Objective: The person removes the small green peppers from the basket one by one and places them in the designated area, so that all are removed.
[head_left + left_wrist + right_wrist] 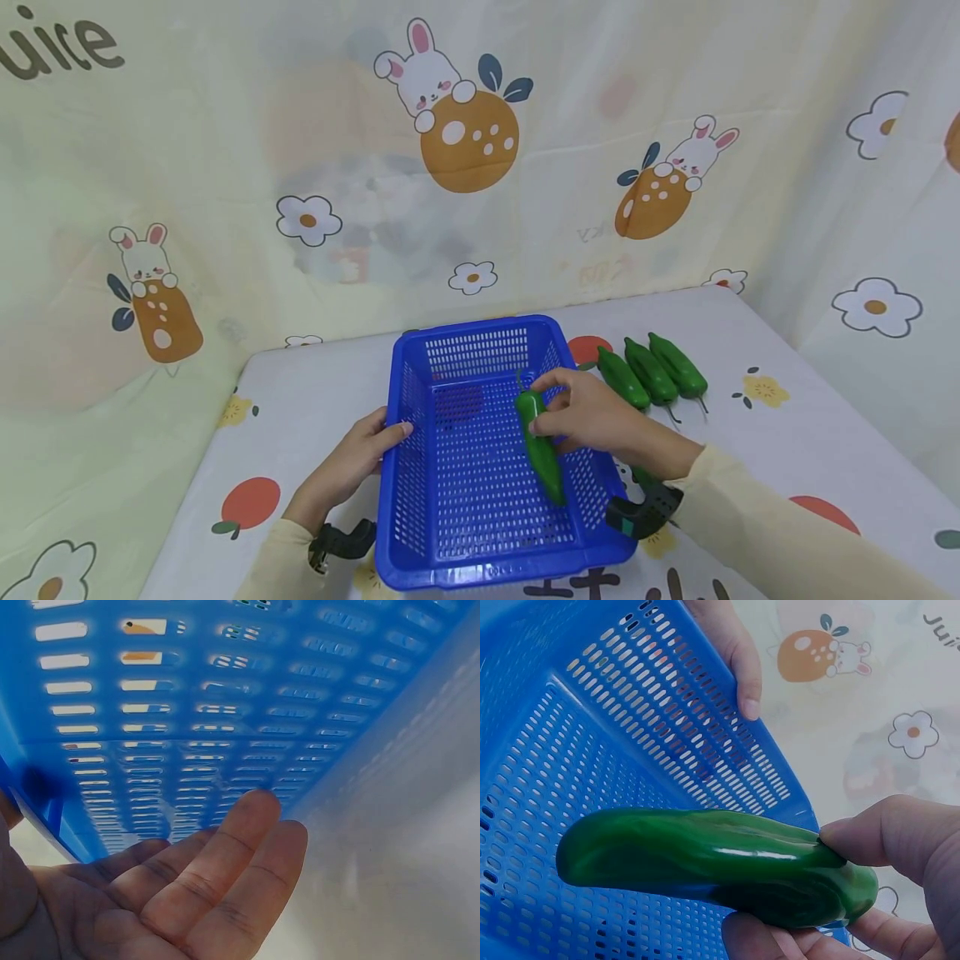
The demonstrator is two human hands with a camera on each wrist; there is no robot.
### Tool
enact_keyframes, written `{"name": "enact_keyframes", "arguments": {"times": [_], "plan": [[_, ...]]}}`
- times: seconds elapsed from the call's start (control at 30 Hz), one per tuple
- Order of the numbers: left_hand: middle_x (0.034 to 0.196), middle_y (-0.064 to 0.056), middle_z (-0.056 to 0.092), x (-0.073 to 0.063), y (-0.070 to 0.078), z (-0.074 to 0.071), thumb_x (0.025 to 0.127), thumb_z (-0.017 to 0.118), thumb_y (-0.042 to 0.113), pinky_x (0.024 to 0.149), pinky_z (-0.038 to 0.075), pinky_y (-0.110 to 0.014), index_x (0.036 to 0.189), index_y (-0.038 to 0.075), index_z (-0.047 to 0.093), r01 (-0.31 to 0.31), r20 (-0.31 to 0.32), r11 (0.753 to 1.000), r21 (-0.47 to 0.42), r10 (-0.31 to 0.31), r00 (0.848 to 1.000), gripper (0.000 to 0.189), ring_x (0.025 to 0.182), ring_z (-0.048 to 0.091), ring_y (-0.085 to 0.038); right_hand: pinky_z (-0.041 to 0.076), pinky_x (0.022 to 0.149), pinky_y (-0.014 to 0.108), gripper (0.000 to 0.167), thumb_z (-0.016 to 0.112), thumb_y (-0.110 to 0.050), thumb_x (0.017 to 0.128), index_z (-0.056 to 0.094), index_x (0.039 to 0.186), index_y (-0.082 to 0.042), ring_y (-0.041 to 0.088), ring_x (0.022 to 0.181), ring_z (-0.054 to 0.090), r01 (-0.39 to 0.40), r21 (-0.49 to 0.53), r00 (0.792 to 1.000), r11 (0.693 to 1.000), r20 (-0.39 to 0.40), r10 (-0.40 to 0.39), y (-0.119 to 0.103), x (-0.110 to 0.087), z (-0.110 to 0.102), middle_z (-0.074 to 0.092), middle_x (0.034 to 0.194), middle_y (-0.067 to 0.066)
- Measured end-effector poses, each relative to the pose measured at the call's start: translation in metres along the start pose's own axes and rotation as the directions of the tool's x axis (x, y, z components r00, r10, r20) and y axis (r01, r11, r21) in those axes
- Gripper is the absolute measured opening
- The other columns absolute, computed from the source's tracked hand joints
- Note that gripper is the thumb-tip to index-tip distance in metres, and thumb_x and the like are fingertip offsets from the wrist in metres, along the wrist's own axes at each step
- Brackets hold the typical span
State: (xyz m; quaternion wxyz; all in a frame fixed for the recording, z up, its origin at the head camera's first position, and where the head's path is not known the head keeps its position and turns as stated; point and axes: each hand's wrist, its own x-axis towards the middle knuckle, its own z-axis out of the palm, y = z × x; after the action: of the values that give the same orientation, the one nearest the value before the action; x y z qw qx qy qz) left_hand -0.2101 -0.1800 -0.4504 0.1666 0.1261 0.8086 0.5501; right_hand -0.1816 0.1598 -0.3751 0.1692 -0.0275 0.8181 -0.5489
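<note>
A blue plastic basket (480, 467) with slotted walls stands on the table. My left hand (367, 450) holds its left rim, thumb hooked over the edge; in the left wrist view the fingers (247, 840) lie along the outer side of the slotted wall. Over the basket's right half, my right hand (592, 417) pinches a long green pepper (542, 450) near its stem end. The right wrist view shows the pepper's shiny side (690, 851), with the thumb on one side and fingers on the other. Its tip points toward the basket's near side.
Three more green peppers (652, 371) lie side by side right of the basket. Another bit of green (643, 479) shows under my right wrist, mostly hidden. The table wears a printed cloth (315, 375), and a patterned curtain (360, 275) hangs behind.
</note>
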Motion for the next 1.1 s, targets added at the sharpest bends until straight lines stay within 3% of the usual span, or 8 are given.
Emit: {"name": "enact_keyframes", "arguments": {"times": [1.1], "plan": [[0.135,-0.026,0.065,-0.002,0.002,-0.001,0.108,0.053,0.034,0.092,0.06,-0.058,0.158,0.001,0.036,-0.008,-0.006,1.0,-0.013,0.008,1.0,0.062,0.11,0.072,-0.037,0.065,0.076,0.051,0.062,0.076,-0.006,0.089,0.048,0.142,0.005,0.025,0.08,0.074,0.021,0.049,1.0,0.999,-0.004,-0.021,0.004,-0.01,-0.019,0.068,0.092,0.016]]}}
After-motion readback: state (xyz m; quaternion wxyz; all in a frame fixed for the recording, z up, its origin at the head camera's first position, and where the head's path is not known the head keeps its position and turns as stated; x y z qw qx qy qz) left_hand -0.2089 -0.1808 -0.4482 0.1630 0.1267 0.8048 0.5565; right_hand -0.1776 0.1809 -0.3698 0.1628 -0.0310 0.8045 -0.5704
